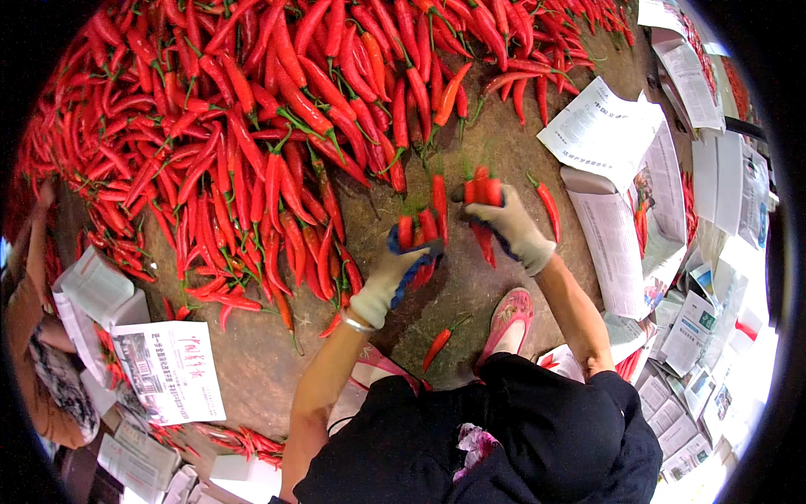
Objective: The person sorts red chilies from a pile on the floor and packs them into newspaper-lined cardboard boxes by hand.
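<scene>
Both my hands wear pale gloves with dark blue palms. My left hand (409, 261) grips a small bunch of red chili peppers (417, 228), stems pointing up and blurred. In my right hand (509, 222) is another bunch of red chilies (483, 190), stems away from me, with tips hanging below the fingers. The two bunches are a short way apart. Ahead and to the left of them spreads a large heap of red chilies (252, 113) with green stems. One loose chili (546, 206) lies right of my right hand, and another chili (439, 348) lies between my feet.
A newspaper-lined box (607, 246) with chilies inside stands at my right, beside more newspaper-covered boxes (683, 327). Another newspaper-lined container (101, 340) is at the left, near another person's arm (31, 252). My pink shoes (511, 318) rest on the brown floor (252, 372).
</scene>
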Demonstrator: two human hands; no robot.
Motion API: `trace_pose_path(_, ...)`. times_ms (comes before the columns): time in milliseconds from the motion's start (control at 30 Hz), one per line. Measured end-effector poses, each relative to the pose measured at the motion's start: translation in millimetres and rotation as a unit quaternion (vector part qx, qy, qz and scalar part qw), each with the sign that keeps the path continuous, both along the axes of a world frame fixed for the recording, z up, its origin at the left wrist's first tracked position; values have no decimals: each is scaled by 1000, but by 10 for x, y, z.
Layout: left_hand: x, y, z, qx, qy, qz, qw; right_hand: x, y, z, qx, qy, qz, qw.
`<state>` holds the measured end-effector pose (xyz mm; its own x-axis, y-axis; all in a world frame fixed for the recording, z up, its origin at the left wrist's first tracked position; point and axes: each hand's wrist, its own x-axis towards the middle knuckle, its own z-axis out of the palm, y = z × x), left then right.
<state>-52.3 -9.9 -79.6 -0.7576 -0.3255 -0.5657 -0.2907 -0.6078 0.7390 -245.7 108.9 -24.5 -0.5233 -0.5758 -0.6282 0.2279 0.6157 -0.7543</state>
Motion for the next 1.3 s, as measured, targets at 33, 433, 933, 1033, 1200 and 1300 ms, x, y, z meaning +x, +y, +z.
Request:
trace_pose_path(33, 86, 10, 96, 105, -7, 43, 993, -69, 51, -59, -36, -33, -91, 995)
trace_pose_path(433, 116, -297, 482, 212, 141, 121, 959, -812, -999, 129, 123, 642, 405, 639)
trace_pose_path(933, -734, 208, 596, -631, -148, -403, 646, -477, 461, 35, -344, -310, -306, 832)
trace_pose_path(1033, -683, 184, 544, -654, -125, -372, 647, -585, 574, -126, -344, -312, -258, 847)
trace_pose_path(1200, -525, 276, 302, -733, -70, -336, 587, -617, 99, 30, -263, -173, -230, 921)
trace_pose_path(1300, -513, 55, 603, -598, -84, -297, 740, -897, 8, 86, -93, 15, -154, 984)
